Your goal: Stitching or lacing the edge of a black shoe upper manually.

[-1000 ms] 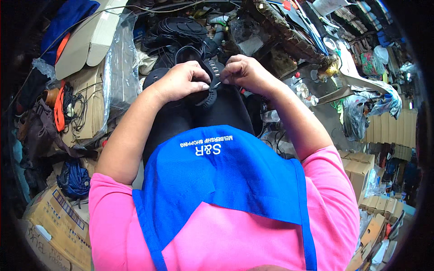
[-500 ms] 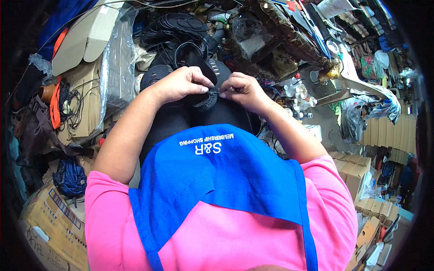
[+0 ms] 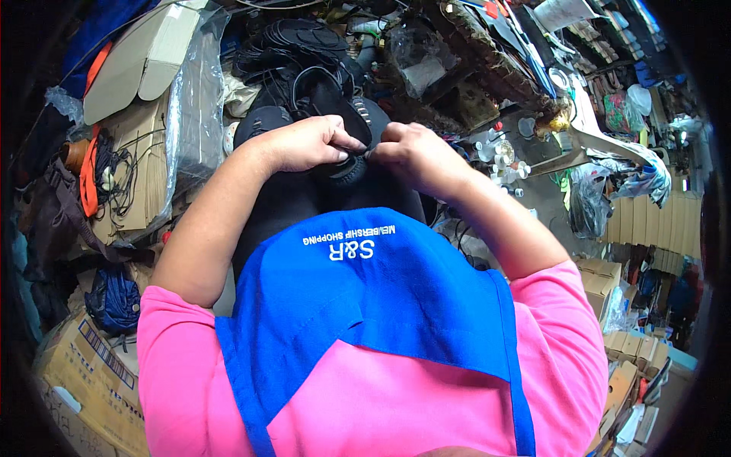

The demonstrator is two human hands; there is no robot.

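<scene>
A black shoe [image 3: 330, 107] rests between my knees, its open top pointing away from me and its thick, ridged sole edge [image 3: 347, 172] toward me. My left hand [image 3: 316, 143] is closed on the near end of the shoe, thumb and forefinger pinching at the rim above the sole. Close beside it on the right, my right hand [image 3: 415, 156] is closed, fingers curled in a pinch at the same rim. What the right fingertips hold is too small and too hidden to make out.
Dark soles and straps [image 3: 293, 46] are heaped beyond the shoe. A rough-edged wooden bench [image 3: 495, 53] with tools stands far right, small white bottles [image 3: 504, 156] below it. Cardboard sheets [image 3: 137, 68] lean at the left, and a carton [image 3: 87, 373] sits near left.
My right hand has rolled over so its back faces up more, fingers curling tighter, and my right forearm has swung slightly outward. The left hand stays at the shoe, barely shifted.
</scene>
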